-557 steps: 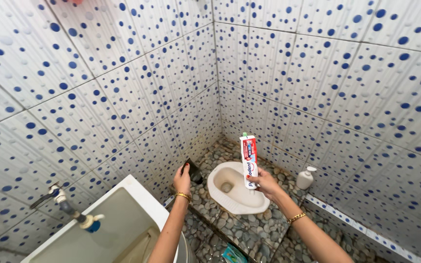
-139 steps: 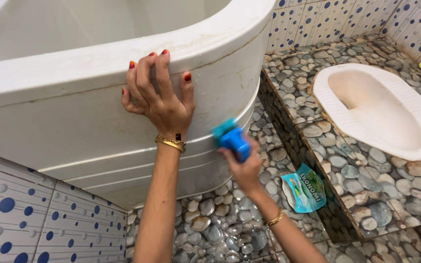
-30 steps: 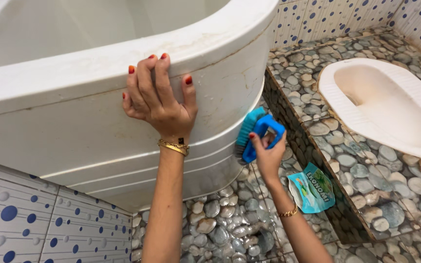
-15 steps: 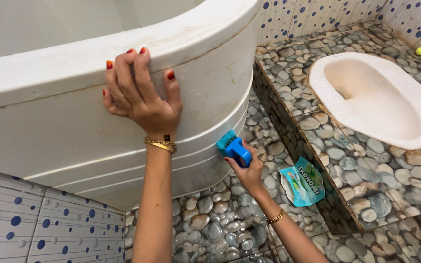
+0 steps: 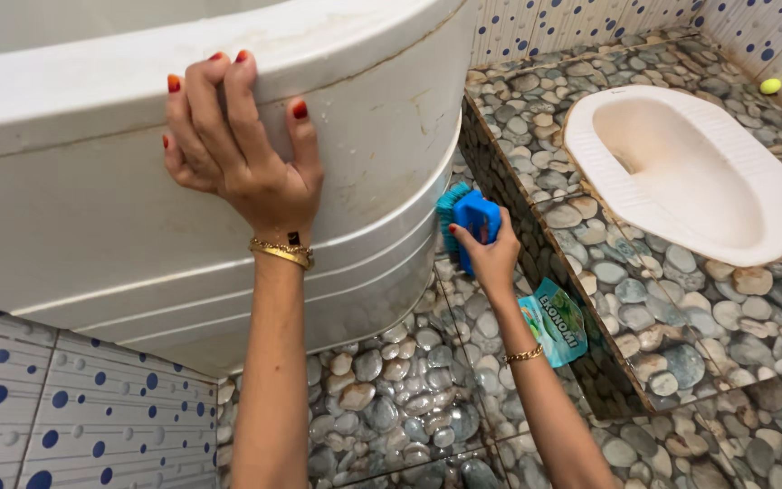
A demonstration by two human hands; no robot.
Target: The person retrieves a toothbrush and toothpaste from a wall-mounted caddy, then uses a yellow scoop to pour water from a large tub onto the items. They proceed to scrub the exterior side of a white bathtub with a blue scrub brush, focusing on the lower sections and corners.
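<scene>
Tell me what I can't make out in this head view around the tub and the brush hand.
- Scrub brush: the right hand covers its lower half; bristle contact with the white tub is unclear.
- Tub interior: cut off by the top edge.
- Green sachet: partly hidden behind the right forearm.
- Left hand: its palm is hidden against the tub rim.
- Small yellow object: too small to identify.

Tub (image 5: pixel 92 208) at left, squat pan (image 5: pixel 681 172) on raised step (image 5: pixel 545 118) at right. Brush (image 5: pixel 472 217) btwn them, against tub wall; packet (image 5: pixel 554 321) on floor (image 5: pixel 382 398) by step's front edge.
</scene>
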